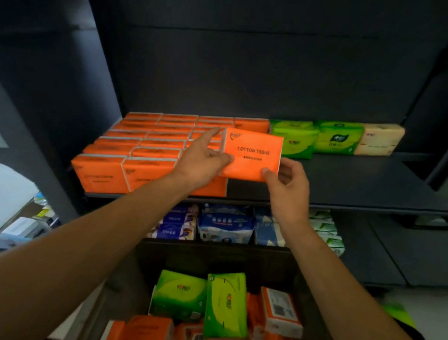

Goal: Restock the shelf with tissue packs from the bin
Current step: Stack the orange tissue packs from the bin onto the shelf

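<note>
Nearest, at the bottom: bin (pixel 312 297) heaped with loose green and orange packs, plenty left to shelve. Above it, both hands raised to the shelf (pixel 350 185). Left hand (pixel 205 157) pinching the left edge of an orange tissue pack (pixel 253 153), forefinger stretched along its top corner; right hand (pixel 287 183) pinching the lower right corner, thumb on the printed face. Pack held upright, label toward the camera, hovering over the right end of the orange rows (pixel 149 148), just left of the green packs (pixel 292 140) at the back edge. Bare shelf board to the right and toward the front edge.

Step in hand, judged: setting this pack into the orange block. Best done by keeping it square to the neighbours, lowering it into the open spot at the block's right side, sliding it back until snug, then letting go with one hand at a time. Risk: nudging the front row off the front edge with the left forearm.
</note>
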Action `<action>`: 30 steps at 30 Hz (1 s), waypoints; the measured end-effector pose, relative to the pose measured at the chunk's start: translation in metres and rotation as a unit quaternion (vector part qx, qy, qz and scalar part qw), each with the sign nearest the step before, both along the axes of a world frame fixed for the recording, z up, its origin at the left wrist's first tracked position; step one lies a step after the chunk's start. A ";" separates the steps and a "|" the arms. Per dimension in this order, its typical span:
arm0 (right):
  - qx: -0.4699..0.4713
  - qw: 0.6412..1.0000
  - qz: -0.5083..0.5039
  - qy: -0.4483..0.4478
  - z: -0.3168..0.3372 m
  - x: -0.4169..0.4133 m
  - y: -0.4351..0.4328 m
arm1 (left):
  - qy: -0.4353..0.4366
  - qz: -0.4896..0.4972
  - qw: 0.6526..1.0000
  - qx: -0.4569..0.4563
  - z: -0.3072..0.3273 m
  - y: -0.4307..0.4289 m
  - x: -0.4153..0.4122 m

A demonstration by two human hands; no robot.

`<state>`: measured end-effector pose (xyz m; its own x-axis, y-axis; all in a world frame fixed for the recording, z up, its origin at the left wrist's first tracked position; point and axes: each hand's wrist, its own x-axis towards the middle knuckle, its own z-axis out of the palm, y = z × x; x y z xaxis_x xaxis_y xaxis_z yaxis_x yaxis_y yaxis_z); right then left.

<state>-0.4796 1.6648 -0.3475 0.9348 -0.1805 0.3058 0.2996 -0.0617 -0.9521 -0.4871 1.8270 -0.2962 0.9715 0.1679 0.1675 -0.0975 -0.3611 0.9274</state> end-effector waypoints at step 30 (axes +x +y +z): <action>-0.491 0.868 -0.018 -0.072 -0.049 0.165 0.040 | -0.032 0.046 0.873 0.485 -0.011 0.021 0.210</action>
<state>-0.3143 1.7044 -0.3967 0.8732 0.2049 0.4421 0.3923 -0.8337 -0.3885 -0.2776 1.8480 -0.3074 0.9449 -0.0051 0.3274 -0.0662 -0.9822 0.1757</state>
